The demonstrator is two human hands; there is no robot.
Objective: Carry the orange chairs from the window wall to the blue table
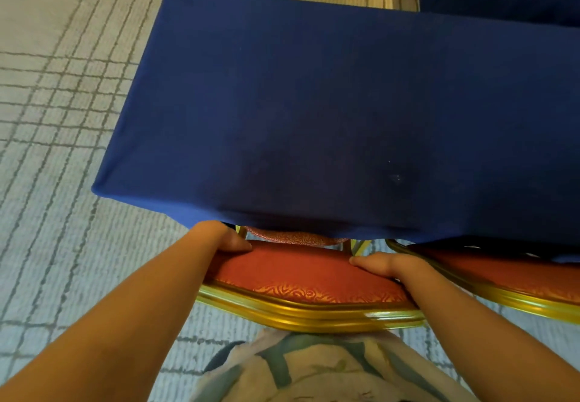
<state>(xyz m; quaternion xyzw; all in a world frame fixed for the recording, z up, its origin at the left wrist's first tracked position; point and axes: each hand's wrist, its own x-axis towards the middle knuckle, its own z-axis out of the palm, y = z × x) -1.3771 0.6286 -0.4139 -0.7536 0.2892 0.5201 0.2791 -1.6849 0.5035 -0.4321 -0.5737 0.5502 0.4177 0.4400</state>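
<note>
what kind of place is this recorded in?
Likely a banquet or conference hall. The blue table is covered in fitted cloth. The orange chair has patterned upholstery and a gold metal frame, with a second chair alongside. The floor is grid-patterned carpet.

Soft even light, wide-angle edge distortion

The left hand [226,239] and right hand [378,265] are gripping opposite sides of the backrest of an orange padded chair with a gold metal frame [301,276], which is sitting tucked against the blue cloth-covered table [345,103]. A second matching orange chair [502,279] is standing just beside it, to the right.
</note>
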